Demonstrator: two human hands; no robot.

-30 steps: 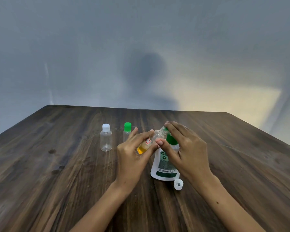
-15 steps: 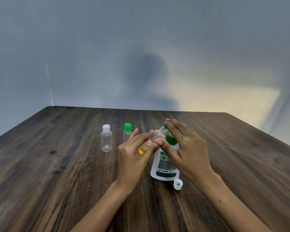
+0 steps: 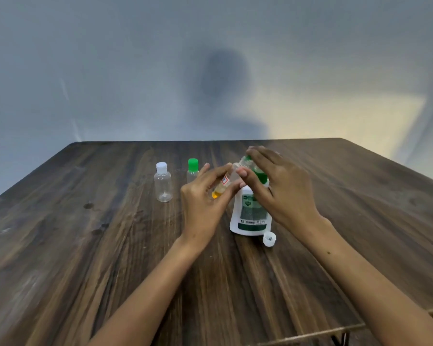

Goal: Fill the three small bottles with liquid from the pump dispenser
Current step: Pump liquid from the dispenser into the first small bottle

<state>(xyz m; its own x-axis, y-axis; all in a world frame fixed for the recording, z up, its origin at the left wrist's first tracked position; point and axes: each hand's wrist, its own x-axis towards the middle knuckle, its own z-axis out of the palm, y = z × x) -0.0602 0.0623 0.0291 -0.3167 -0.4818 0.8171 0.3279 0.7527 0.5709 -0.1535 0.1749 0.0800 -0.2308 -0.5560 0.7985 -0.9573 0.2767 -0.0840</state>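
Standing: two capped bottles (image 3: 163,182), one dispenser (image 3: 251,216), one loose cap (image 3: 269,238).

The worktop (image 3: 85,245) is dark brown wood with long streaks. One clear bottle (image 3: 163,186) has a white cap, another (image 3: 192,172) a green cap. The tilted bottle (image 3: 221,188) holds yellow-orange liquid. The pump dispenser (image 3: 250,216) is white with a green label. The loose cap (image 3: 269,238) is white.

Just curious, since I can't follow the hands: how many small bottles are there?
3. A white-capped bottle stands at the left, a green-capped bottle beside it, and the left hand holds an uncapped bottle tilted at the dispenser.
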